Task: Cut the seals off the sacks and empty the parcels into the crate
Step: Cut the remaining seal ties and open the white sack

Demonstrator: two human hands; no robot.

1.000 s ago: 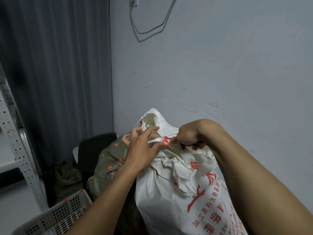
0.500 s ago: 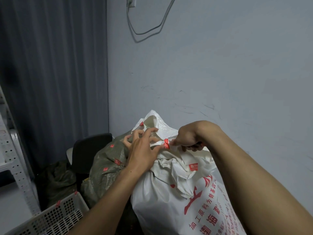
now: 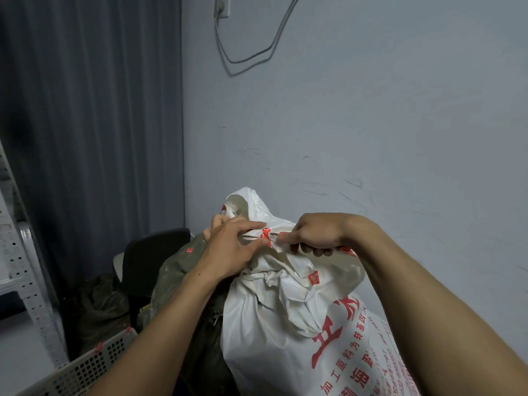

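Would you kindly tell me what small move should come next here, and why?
Probably cut through the red plastic seal: the left hand pinches the white woven sack beside it, and the right hand grips a thin tool whose tip touches it.

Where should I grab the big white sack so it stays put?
Grab the white sack by its bunched neck, beside the red seal, coming from the left as the left hand does. It gathers narrow there, so fingers fit round it, and the right hand with its thin cutting tool needs the other side.
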